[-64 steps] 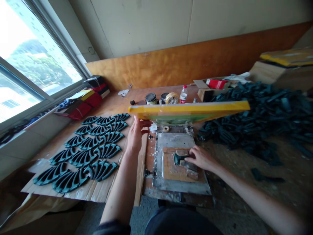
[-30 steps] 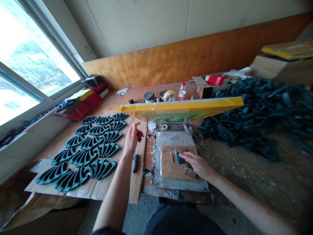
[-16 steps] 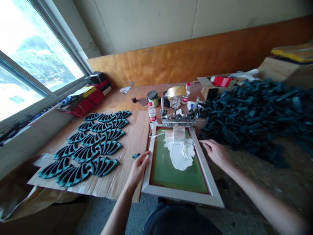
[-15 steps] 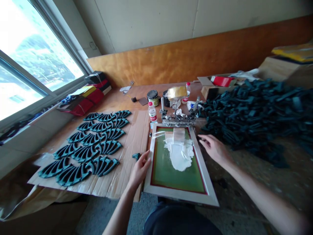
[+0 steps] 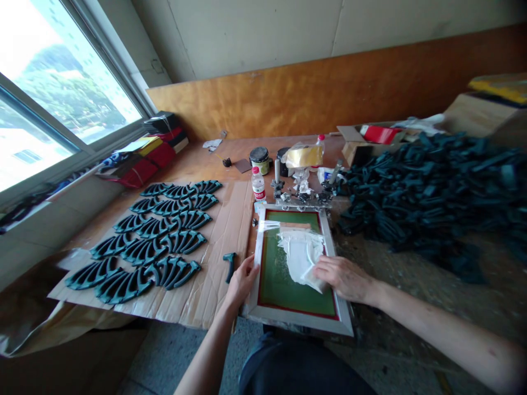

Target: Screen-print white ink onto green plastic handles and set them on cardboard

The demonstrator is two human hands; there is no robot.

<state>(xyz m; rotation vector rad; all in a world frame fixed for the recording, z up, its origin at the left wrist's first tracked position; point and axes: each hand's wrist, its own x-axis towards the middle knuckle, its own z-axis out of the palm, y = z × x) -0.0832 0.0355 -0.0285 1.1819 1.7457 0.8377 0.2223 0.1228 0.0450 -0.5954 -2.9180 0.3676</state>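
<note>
A silk screen with a pale frame (image 5: 345, 323) and green mesh lies flat in front of me. White ink (image 5: 298, 249) is spread over its upper middle. My right hand (image 5: 340, 277) is closed on a small ink-smeared squeegee (image 5: 313, 281), which rests on the mesh at the ink's lower right. At the left rail of the screen, my left hand (image 5: 244, 281) has its fingers curled against the edge; their far side is hidden. Just left of that hand, a single dark green handle-shaped part (image 5: 229, 266) lies on the cardboard (image 5: 224, 219).
Rows of dark green parts (image 5: 138, 249) cover the cardboard's left side. A large heap of similar parts (image 5: 428, 186) lies at the right. Behind the screen stand a metal hinge clamp (image 5: 304, 202), a plastic bottle (image 5: 258, 185), an ink tin (image 5: 259, 159) and a tape roll (image 5: 303, 156).
My right hand has moved from beside the screen onto the squeegee, now lower right over the mesh. The loose part near my left hand now shows more fully.
</note>
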